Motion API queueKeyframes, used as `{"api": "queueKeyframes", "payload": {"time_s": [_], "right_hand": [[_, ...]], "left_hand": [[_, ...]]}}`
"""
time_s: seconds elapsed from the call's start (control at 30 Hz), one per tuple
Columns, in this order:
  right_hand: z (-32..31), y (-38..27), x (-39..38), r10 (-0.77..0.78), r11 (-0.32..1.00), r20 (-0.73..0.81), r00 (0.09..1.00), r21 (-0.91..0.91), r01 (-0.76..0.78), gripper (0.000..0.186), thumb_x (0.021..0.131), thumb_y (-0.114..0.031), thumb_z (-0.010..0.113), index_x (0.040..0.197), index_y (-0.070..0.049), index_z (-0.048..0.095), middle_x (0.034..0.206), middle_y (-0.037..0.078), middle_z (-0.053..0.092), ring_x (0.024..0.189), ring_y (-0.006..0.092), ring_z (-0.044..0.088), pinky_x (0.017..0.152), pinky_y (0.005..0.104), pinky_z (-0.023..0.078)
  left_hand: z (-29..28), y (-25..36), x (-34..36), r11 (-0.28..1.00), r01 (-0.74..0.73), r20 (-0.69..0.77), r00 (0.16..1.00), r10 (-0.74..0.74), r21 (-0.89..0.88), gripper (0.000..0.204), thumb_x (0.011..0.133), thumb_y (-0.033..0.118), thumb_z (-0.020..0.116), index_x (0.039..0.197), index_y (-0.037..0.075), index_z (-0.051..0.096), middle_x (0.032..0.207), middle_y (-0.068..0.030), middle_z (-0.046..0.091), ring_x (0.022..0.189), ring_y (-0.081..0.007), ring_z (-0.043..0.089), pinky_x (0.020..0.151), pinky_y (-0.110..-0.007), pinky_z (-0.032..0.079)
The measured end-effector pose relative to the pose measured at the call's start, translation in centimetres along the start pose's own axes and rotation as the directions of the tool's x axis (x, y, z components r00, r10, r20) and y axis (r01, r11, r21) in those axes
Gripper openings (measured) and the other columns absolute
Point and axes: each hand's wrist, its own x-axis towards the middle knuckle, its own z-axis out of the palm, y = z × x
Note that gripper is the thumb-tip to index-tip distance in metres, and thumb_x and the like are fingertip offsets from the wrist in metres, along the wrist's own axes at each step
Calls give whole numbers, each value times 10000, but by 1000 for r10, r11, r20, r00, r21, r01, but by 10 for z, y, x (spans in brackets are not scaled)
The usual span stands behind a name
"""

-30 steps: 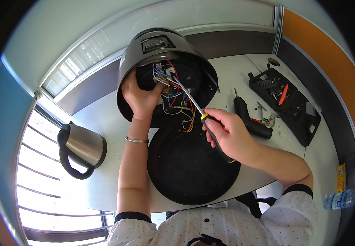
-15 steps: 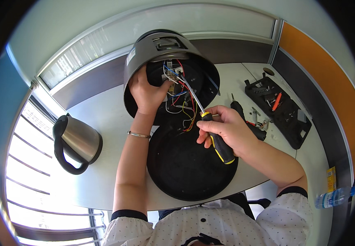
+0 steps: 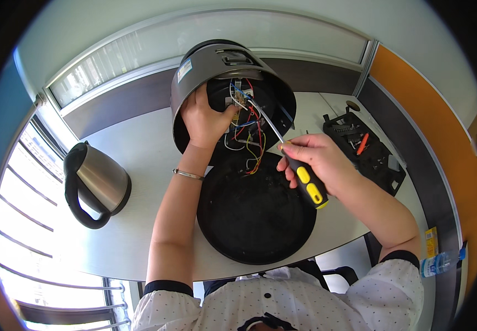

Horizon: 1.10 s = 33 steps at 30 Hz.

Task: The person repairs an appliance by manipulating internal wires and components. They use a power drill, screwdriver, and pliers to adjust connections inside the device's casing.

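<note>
A grey cylindrical appliance housing lies on its side, open end toward me, showing coloured wires and small fittings. My left hand grips it just inside the left rim, fingers curled in and thumb against the fittings. My right hand is closed around a black-and-yellow screwdriver, whose long shaft reaches up into the wiring near a white fitting. Exactly what the tip touches is too small to tell. A round black pan-like tray lies flat below the housing.
A steel kettle stands at the left of the white desk. An open black toolbox with an orange-handled tool lies at the right. A bottle and yellow package are at the lower right. Partitions edge the desk.
The screwdriver's handle has turned in my right hand, so its yellow grips now face up, and my fingers have shifted. The whole view has shifted slightly. My left hand keeps its hold.
</note>
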Motion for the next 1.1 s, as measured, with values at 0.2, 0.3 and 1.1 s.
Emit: {"api": "queueKeyframes", "payload": {"time_s": [0.2, 0.3, 1.1], "right_hand": [[5, -1, 1, -28, 964, -37, 999, 263, 37, 179, 868, -112, 596, 984, 17, 553, 712, 98, 568, 547, 134, 559, 470, 242, 427], [5, 1, 1, 1, 999, -15, 1000, -34, -2, 170, 843, -97, 626, 952, 13, 553, 745, 93, 581, 573, 135, 570, 465, 243, 423], [-11, -11, 7, -166, 936, -36, 985, -320, 146, 230, 937, -128, 494, 1022, 70, 578, 770, 87, 588, 563, 115, 552, 473, 239, 471]], "left_hand": [[4, -1, -3, 999, 32, 34, 999, -32, 0, 728, 509, 304, 827, 1092, -38, 556, 1007, -198, 598, 937, -368, 575, 830, -431, 463], [4, -2, -3, 999, 42, 41, 998, -41, -13, 731, 509, 303, 828, 1095, -38, 556, 1021, -201, 592, 945, -368, 571, 835, -432, 460], [1, 2, 1, 998, 64, 68, 995, -66, 25, 712, 491, 265, 833, 1092, -14, 572, 1015, -182, 616, 958, -355, 582, 855, -412, 464]]}}
